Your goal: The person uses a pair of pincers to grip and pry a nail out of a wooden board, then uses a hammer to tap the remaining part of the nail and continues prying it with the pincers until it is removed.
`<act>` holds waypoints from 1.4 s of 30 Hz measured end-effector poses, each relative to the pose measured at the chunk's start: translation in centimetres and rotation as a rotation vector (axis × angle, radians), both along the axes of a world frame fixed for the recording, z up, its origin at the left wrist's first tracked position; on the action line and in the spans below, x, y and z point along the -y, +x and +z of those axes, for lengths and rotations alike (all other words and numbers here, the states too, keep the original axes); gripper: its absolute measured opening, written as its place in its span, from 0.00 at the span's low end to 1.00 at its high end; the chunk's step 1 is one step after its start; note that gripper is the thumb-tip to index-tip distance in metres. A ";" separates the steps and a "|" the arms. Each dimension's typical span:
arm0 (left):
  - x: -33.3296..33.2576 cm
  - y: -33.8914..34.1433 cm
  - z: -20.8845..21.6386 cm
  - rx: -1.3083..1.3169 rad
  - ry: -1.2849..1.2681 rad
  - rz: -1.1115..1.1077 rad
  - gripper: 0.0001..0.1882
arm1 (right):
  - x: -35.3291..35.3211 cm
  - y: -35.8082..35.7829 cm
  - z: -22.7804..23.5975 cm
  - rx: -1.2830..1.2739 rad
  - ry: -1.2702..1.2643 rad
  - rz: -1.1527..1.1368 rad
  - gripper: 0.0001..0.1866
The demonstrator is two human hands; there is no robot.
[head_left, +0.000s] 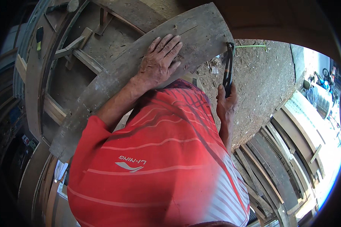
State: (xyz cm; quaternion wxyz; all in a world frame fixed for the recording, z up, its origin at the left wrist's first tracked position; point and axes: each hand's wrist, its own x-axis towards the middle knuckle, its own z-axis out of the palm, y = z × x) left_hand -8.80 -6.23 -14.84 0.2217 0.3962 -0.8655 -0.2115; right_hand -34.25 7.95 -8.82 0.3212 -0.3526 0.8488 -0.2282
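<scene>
A long weathered grey wooden board [113,81] slants across in front of me, from the lower left to the upper right. My left hand [158,62] lies flat on its upper face, fingers stretched out and slightly apart. On the right, my right hand [226,100] is closed round the handles of dark pincers [228,70]. Their head meets the board's right end, near its corner; the jaws are too small to make out clearly. Just beyond the head, a thin green strip [252,46] sticks out to the right.
A wooden frame of battens [88,60] stands under and beyond the board. A tool with a dark and yellow-green handle [39,41] lies on a plank at the far left. Several stacked planks [272,166] fill the lower right. Wood chips litter the dirt floor [259,83].
</scene>
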 end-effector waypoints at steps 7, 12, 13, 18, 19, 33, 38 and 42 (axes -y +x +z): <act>-0.4 9.8 0.0 0.009 -0.062 0.388 0.25 | -1.7 2.3 -0.6 0.237 -0.313 -0.051 0.19; -2.1 19.0 0.1 0.078 0.074 0.670 0.22 | -1.5 3.7 -1.6 0.293 -0.307 0.038 0.18; -2.8 20.2 0.1 0.113 0.100 0.707 0.23 | -1.5 4.1 -1.8 0.294 -0.286 0.059 0.18; -6.3 25.4 0.8 0.260 0.164 0.897 0.28 | -2.7 5.5 -2.7 0.309 -0.333 0.097 0.16; -7.1 26.4 1.2 0.284 0.189 0.947 0.29 | -2.8 5.8 -2.6 0.322 -0.350 0.111 0.16; -8.0 30.1 2.9 0.373 0.832 0.792 0.53 | -3.3 4.8 -3.3 0.329 -0.280 0.120 0.14; -6.5 30.1 3.5 0.401 0.937 0.699 0.50 | -3.0 4.6 -2.8 0.241 -0.180 0.129 0.14; -5.6 28.6 3.4 0.354 0.859 0.694 0.50 | -1.2 5.2 -4.9 0.213 -0.190 0.069 0.15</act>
